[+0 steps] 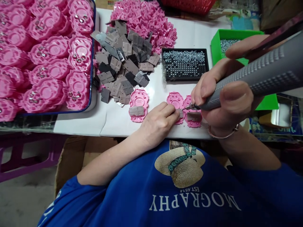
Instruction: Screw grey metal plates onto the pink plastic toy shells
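My right hand is wrapped round a grey electric screwdriver, its bit touching down on the grey metal plate of the middle pink case. My left hand presses its closed fingers on that same case, covering its lower left part. Close on its right lies another pink case with a grey plate across it. To the left of my left hand, a third pink case also bears a grey plate.
A black screw tray sits behind the cases, with a green box of screws at right. Piles of grey plates and small pink parts lie further left. A blue-rimmed tray holds stacked pink cases.
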Available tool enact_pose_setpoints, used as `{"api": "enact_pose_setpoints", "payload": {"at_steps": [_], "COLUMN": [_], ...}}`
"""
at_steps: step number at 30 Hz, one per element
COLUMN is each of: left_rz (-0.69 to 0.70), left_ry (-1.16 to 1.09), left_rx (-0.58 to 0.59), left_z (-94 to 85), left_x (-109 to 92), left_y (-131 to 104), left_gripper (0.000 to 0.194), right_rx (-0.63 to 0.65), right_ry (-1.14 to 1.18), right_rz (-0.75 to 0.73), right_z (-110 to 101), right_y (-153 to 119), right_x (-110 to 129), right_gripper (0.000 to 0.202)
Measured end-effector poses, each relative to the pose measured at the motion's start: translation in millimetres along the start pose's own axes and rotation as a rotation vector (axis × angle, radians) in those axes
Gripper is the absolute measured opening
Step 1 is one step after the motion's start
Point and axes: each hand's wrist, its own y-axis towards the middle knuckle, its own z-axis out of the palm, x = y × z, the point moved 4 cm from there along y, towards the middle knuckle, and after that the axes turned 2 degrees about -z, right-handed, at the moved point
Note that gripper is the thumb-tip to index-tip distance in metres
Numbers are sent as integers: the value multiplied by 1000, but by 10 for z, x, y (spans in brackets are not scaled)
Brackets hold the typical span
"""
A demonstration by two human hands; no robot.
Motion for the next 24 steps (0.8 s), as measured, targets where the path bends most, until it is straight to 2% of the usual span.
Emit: {"api": "enact_pose_setpoints", "payload": {"at_steps": [3, 9, 13, 16, 19, 22, 24], "left_rz": [-2, -7, -12, -13, -25, -29, -33], "left_ry": [-4, -5, 1, -38, -61, -50, -42], "left_rx": [6, 3, -21, -44, -54, -65, -64], "left_z": [4, 14, -3, -40, -67, -77, -78], "left_x": [2, 7, 10, 2, -4, -10, -14], "left_y": [0, -9, -5, 11, 31, 48, 57], "left_gripper": [18, 17, 18, 15, 11, 11, 12], "right_rx": [-12, 23, -77, -140, -179, -236, -265], "right_ry": [87, 170, 96, -8, -92, -101, -121], "right_rz": [-160, -195, -190, -178, -237, -351, -370], "right_z": [18, 53, -32, -201, -472, -805, -1001], "right_y": [-3, 21, 57, 119, 220, 309, 331], "right_x": [-1, -12, 189, 403, 529, 505, 412], "right_gripper": [31, 27, 34, 35, 29, 22, 23]}}
